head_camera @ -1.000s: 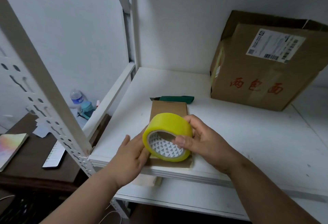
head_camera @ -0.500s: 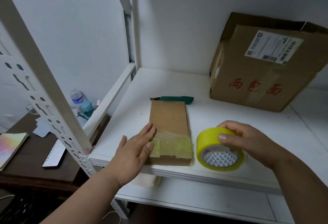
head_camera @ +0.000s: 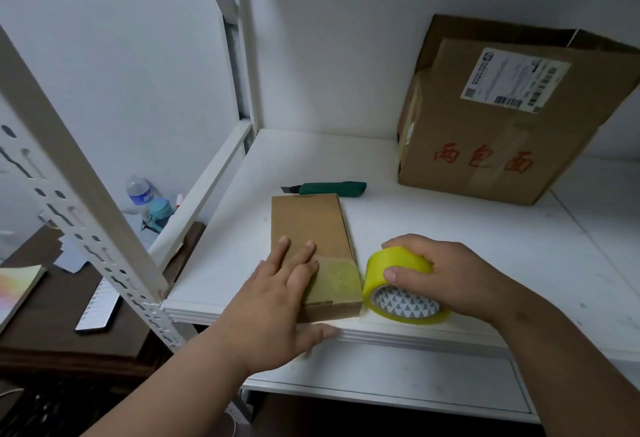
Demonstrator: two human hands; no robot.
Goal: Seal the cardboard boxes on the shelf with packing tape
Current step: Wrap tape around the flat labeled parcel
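Head view looks down on a white shelf (head_camera: 433,228) where a flat cardboard box (head_camera: 310,228) lies with its long axis running from the front edge straight back toward the wall, its near end flush with the shelf lip. A yellowish strip of tape (head_camera: 334,282) crosses that near end, on top and over the right side.

Of the two hands, the left hand (head_camera: 277,298) lies flat on the box's near left part, fingers straight and pointing toward the wall, thumb hanging over the shelf's front edge. The right hand (head_camera: 446,277) grips the yellow tape roll (head_camera: 398,284), fingers curled over its top and thumb on the near face. The roll stands on its rim just beside the box's right side, its open core facing the viewer; the core is printed with small dark triangles.

Behind the flat box a green utility knife (head_camera: 329,188) lies crosswise, blade end pointing left. Farther back on the right sits a large cardboard box (head_camera: 502,145), tilted, with three red handwritten characters on its front and a white shipping label (head_camera: 514,79) with barcodes whose text is too small to read.

Left of the shelf, below, a dark tabletop (head_camera: 52,315) carries a water bottle (head_camera: 138,190) with a blue label.
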